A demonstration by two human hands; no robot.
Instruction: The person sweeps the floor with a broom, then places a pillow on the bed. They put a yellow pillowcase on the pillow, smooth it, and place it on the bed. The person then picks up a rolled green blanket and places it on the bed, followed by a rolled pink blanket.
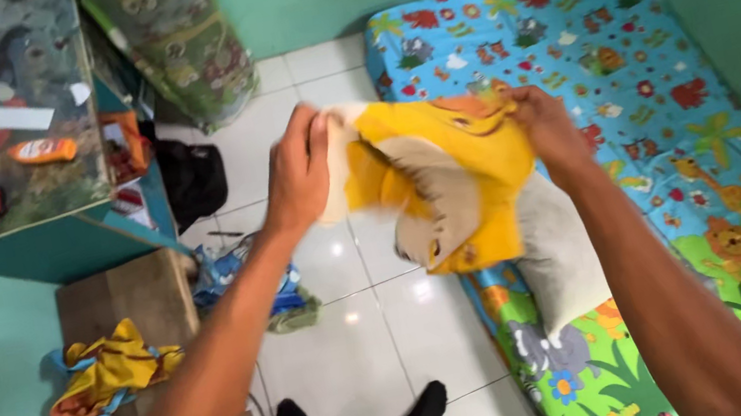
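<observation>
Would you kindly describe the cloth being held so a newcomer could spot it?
Above the white tiled floor, beside the colourful animal-print mattress, the left hand and right hand grip a yellow pillowcase. Its large cartoon lion marks it out.

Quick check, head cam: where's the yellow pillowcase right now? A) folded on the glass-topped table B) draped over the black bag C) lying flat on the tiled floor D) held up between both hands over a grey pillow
D: the left hand and right hand each grip an upper edge of the yellow pillowcase, which hangs in the air with a grey pillow partly showing below it, above the animal-print mattress.
</observation>
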